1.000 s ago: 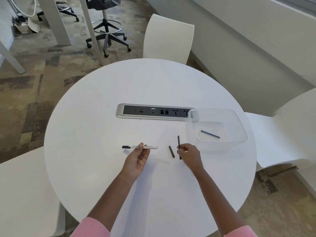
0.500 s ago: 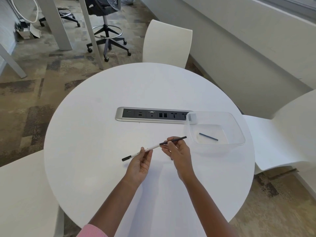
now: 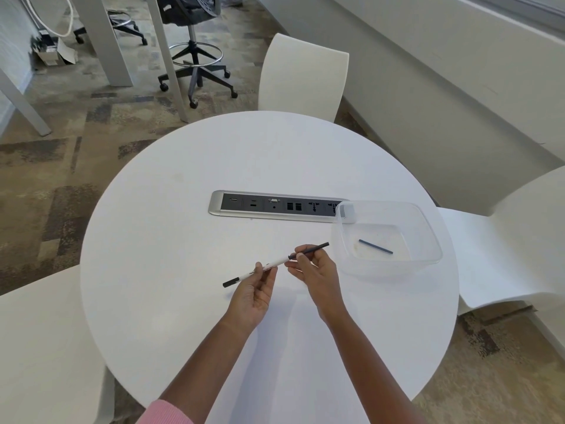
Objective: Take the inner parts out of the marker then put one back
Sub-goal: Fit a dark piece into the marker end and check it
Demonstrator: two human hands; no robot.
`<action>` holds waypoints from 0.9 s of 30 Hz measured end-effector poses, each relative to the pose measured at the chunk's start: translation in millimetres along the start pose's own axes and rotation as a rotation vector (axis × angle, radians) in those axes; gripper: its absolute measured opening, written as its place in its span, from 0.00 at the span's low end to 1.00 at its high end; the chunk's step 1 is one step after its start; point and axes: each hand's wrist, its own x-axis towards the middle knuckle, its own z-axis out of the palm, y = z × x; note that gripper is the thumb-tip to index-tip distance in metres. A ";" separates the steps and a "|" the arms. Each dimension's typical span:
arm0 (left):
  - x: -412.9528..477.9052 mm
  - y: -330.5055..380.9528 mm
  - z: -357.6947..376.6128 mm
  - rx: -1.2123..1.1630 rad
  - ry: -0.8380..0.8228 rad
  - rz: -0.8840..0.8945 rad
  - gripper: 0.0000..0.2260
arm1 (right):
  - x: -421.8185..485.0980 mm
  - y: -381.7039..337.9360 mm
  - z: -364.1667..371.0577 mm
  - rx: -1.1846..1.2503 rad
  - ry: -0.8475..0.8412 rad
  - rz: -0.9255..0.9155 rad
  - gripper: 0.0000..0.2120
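Observation:
My left hand (image 3: 253,298) grips a slim white marker (image 3: 275,262) near its middle, tilted, with its black capped end pointing down-left. My right hand (image 3: 315,273) pinches a thin black inner rod (image 3: 318,247). The rod lies in line with the marker, and its lower end meets the marker's open end just above my right thumb. How far it sits inside I cannot tell. Both hands hover above the round white table (image 3: 183,240). A second dark rod (image 3: 375,246) lies inside the clear plastic container (image 3: 428,234) to the right.
A silver and black socket panel (image 3: 275,206) is set into the table beyond my hands, its right end under the container. White chairs stand at the far side (image 3: 302,78), right (image 3: 504,246) and left (image 3: 36,347). An office stool (image 3: 195,62) stands on the carpet.
My right hand lifted the black rod off the table and brought its end to the marker's open end. My left hand tilted the marker up to the right. The short black piece is out of sight.

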 end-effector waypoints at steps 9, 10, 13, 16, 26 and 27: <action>-1.4 2.8 9.0 -0.003 -0.037 -0.005 0.07 | -1.3 4.2 2.6 -0.420 0.065 -0.194 0.25; -1.7 3.5 10.3 -0.007 -0.039 -0.004 0.07 | -2.9 5.4 1.9 -0.451 0.086 -0.229 0.27; -1.5 4.7 12.7 -0.021 -0.040 -0.004 0.06 | -8.9 9.6 1.7 -0.606 0.084 -0.370 0.27; -1.5 3.9 12.3 -0.025 -0.048 -0.014 0.06 | -11.1 11.6 2.0 -0.769 -0.006 -0.456 0.22; 5.8 11.7 8.2 -0.042 -0.034 0.019 0.05 | 21.5 24.8 -32.6 -0.789 0.183 -0.079 0.12; 6.3 12.2 7.5 -0.046 -0.031 0.026 0.05 | 24.7 29.3 -37.3 -0.851 0.167 -0.002 0.10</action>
